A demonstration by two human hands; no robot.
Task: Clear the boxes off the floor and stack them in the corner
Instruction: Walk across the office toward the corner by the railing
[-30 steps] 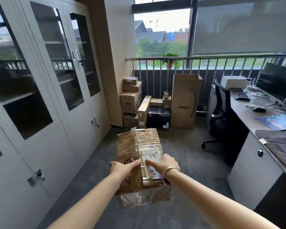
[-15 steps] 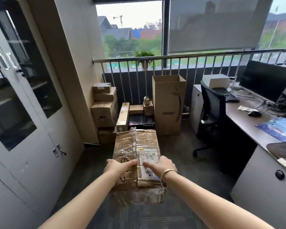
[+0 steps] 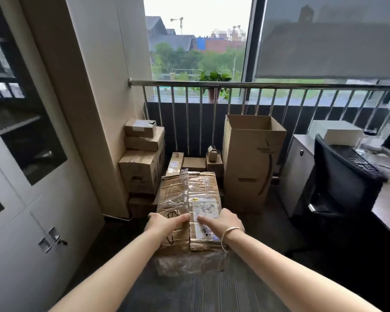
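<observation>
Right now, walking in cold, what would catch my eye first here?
The taped cardboard box held out in the middle, with the left hand and right hand gripping its near end. Beyond it, a stack of boxes fills the corner by the pillar, and a tall open carton stands by the railing.

Bare forearms (sleeveless), thin metal bangle on right wrist
</observation>
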